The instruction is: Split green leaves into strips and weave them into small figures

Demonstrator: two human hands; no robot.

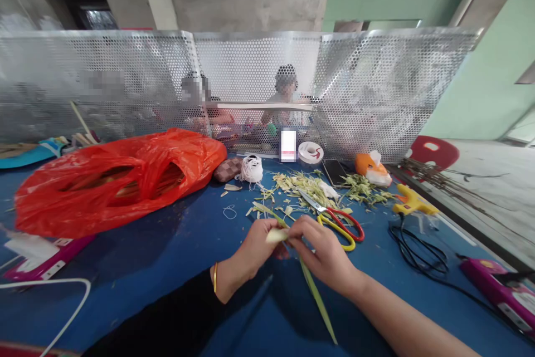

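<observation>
Over the blue table [175,268], my left hand [256,249] pinches a pale green piece of leaf [276,235] between thumb and fingers. My right hand [324,251] meets it from the right, its fingertips closed on the same piece. A long green leaf strip [316,298] hangs from between the hands toward the front edge, and another part of leaf sticks out behind them. Just behind my right hand lie scissors [334,216] with one red and one yellow handle. Leaf scraps [305,187] are heaped beyond.
A red plastic bag [125,179] fills the left. White string [251,170], a tape roll [310,152], a phone [334,172] and a tissue pack [373,169] stand behind. A yellow glue gun [413,200] with its cable lies right. People sit beyond the perforated screen [251,48].
</observation>
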